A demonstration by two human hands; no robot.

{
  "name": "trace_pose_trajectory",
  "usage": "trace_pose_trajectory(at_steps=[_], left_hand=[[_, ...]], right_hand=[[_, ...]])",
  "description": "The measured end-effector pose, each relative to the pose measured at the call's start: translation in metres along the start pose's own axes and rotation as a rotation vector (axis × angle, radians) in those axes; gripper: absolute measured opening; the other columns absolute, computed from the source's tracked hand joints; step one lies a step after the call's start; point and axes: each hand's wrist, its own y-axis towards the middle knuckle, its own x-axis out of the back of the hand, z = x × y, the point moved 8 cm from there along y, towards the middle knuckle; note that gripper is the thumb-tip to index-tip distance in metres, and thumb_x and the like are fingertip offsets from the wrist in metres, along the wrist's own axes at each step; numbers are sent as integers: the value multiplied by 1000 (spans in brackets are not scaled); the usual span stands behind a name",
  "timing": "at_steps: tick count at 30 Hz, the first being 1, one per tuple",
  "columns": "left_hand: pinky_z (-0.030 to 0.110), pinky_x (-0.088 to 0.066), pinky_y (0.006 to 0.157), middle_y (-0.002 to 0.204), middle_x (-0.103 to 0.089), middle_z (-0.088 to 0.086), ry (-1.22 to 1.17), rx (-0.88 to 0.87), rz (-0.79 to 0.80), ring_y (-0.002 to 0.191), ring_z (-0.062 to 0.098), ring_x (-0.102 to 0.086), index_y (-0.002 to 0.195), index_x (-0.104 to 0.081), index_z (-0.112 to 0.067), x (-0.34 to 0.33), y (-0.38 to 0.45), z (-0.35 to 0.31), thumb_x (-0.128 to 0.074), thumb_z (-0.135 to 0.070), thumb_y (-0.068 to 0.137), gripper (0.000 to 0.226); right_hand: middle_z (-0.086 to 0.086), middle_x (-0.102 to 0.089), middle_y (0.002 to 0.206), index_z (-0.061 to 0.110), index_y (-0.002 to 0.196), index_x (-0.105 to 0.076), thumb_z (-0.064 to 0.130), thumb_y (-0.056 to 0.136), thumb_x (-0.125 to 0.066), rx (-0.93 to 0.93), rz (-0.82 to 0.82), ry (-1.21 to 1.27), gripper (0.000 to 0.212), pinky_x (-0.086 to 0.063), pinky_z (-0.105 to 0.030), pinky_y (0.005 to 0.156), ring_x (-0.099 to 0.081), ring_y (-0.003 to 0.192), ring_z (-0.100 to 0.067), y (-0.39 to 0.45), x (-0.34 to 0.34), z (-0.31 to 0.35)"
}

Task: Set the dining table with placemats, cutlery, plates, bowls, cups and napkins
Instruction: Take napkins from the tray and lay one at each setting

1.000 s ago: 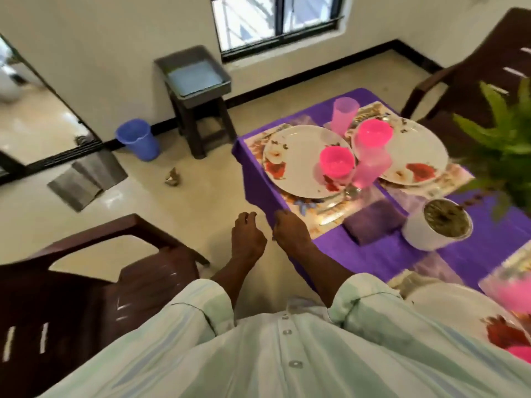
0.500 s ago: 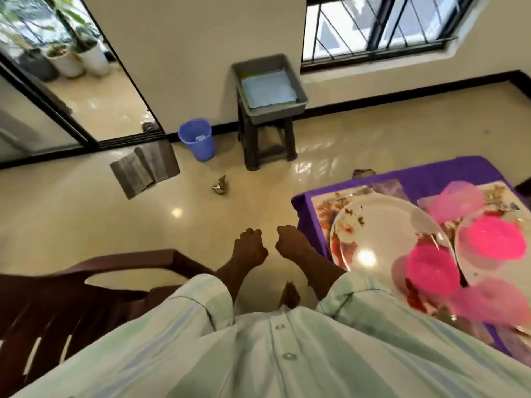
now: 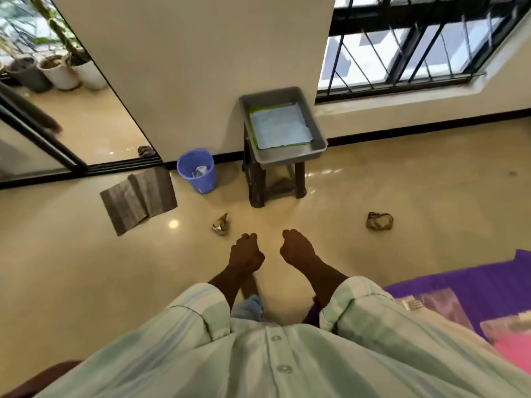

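Ahead of both fists, left grip and right grip, sits the tray.

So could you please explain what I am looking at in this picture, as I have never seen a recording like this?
There is no machine here: a person wears one wide-angle camera on the head, looking forward and down. The pale striped button shirt at the bottom is theirs. The left hand and right hand are curled in front of the body over the glossy beige floor and hold nothing. At lower right is the corner of the dining table under a purple tablecloth. Ahead stands a grey plastic tray on a dark stool, with a round blue plastic bin beside it and a grey striped mat near the glass door.
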Motion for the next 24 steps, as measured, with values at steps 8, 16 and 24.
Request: trace_pose_trajectory(at_steps=[8, 16, 24], left_hand=[[40, -42, 95, 129, -49, 12, 9, 24, 7, 118, 32, -50, 131, -45, -10, 97, 151, 15, -55, -15, 84, 48], [43, -45, 97, 132, -47, 13, -48, -36, -26, 116, 33, -49, 134, -43, -10, 141, 279, -23, -57, -10, 81, 55], [43, -43, 99, 133, -46, 13, -68, 56, 29, 120, 35, -47, 132, -44, -10, 151, 425, -83, -56, -15, 85, 49]], right_hand=[[-12, -48, 142, 7, 139, -45, 10, 94, -50, -47, -42, 67, 46, -36, -33, 108, -46, 131, -27, 159, 76, 40], [-17, -60, 122, 2, 119, -57, 12, 90, -54, -60, -47, 60, 31, -45, -36, 95, -57, 115, -32, 286, 129, 20], [-14, -60, 108, 6, 103, -58, 9, 89, -51, -38, 64, -111, 16, -46, -35, 77, -60, 100, -33, 428, 202, -58]])
